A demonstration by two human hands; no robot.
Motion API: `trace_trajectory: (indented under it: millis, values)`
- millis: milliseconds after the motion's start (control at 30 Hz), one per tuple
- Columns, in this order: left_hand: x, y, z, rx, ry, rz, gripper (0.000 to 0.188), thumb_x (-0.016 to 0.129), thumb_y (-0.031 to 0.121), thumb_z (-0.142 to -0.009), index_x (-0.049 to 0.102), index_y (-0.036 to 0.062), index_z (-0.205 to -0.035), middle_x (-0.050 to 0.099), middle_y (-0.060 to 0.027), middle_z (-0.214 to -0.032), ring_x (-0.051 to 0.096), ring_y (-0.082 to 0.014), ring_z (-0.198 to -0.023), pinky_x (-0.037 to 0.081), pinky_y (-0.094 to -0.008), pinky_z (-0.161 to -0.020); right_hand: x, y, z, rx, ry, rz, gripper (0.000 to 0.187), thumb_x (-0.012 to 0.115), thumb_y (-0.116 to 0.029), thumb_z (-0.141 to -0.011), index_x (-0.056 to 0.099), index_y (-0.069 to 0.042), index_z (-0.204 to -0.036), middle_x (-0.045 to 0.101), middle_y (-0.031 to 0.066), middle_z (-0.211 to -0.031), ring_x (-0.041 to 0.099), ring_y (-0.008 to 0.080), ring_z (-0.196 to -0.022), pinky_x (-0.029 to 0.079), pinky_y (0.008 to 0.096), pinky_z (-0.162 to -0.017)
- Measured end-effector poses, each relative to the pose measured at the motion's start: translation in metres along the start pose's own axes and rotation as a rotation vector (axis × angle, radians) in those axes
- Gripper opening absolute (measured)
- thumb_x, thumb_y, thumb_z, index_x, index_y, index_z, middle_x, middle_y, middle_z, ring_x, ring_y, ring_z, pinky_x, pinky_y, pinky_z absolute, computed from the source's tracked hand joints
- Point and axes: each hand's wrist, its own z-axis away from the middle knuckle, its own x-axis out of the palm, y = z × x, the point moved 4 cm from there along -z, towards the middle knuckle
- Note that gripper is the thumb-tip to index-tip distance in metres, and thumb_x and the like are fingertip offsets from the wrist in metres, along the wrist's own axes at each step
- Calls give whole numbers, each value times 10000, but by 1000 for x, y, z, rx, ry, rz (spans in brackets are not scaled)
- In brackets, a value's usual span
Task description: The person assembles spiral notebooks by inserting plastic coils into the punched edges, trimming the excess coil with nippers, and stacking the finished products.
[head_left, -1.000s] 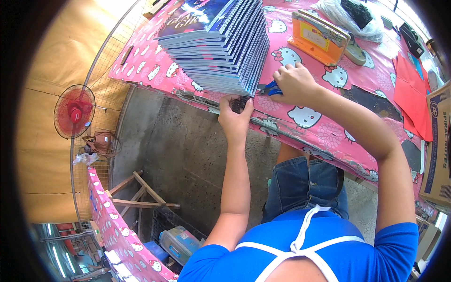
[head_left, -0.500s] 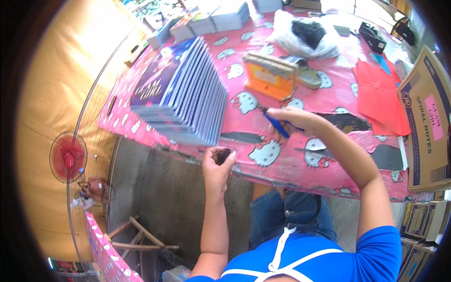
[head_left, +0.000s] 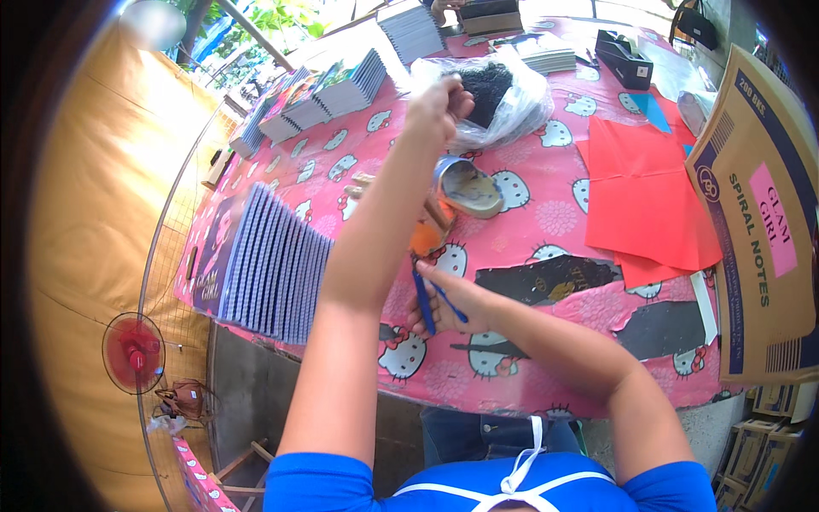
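Note:
My left hand (head_left: pixel 439 108), fingers curled, is over the near left edge of a clear plastic bag (head_left: pixel 531 102). The bag holds a mass of thin black coils (head_left: pixel 490 92). Whatever is inside the curled fingers is hidden. Close to the table's front, my right hand (head_left: pixel 452 305) grips pliers with blue handles (head_left: pixel 424 299), their jaws pointing away from me. Left of my left forearm stands a row of spiral notebooks (head_left: pixel 277 269) with dark covers. An orange box (head_left: pixel 426 239) is partly hidden behind that forearm.
A grey-blue cup-like container (head_left: pixel 467 188) lies past the orange box. Red sheets (head_left: pixel 640 196) and a large cardboard carton (head_left: pixel 751 230) are on the right. More notebook stacks (head_left: pixel 328 98) and a black holder (head_left: pixel 624 61) stand farther back. Another person's hand (head_left: pixel 445 7) shows at the far edge.
My left hand has gone from the table's front edge, where it held a small black bundle, up to the plastic bag. My right hand with the pliers has moved left and nearer.

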Motion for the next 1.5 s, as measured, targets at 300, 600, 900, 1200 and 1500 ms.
trace_trajectory:
  millis: [300, 600, 900, 1200, 1500]
  values:
    - [-40, 1, -144, 84, 417, -835, 568, 761, 224, -748, 537, -97, -1160, 567, -214, -1145, 570, -298, -1050, 447, -474, -869, -6, -4, 2, 44, -42, -22, 637, 378, -620, -935, 565, -11, -952, 620, 134, -858, 624, 233, -790, 511, 386, -798]
    - [-77, 34, -108, 196, 462, -598, 185, 687, -42, -677, 596, -82, -834, 589, -105, -811, 576, -208, -582, 439, -343, -483, -2, -4, -1, 26, -16, -41, 670, 439, -653, -893, 550, 6, -929, 615, 142, -839, 632, 238, -702, 518, 367, -670]
    - [-55, 100, 137, 581, -87, -1105, 775, 792, 404, -721, 472, 91, -1353, 581, -179, -1176, 539, -244, -1129, 417, -358, -949, -5, -4, 5, -80, 21, 5, 647, 407, -630, -913, 516, -9, -1058, 605, 180, -905, 627, 291, -776, 498, 423, -739]
    - [-219, 191, 252, 532, -110, -1861, 783, 551, 650, -811, 397, 183, -1420, 329, -154, -1480, 274, -315, -1382, 172, -525, -1088, 83, -10, -10, -531, 66, 1128, 358, 640, -283, -893, 513, -19, -1099, 586, 89, -922, 591, 166, -845, 474, 298, -723]
    - [-258, 162, 246, 591, -183, -1705, 452, 528, 506, -852, 567, 358, -1277, 268, -159, -1526, 245, -414, -1394, 72, -671, -1078, 199, -43, -20, -1442, 224, 1618, 393, 728, -306, -774, 619, -49, -1050, 603, 129, -919, 601, 306, -852, 484, 392, -747]
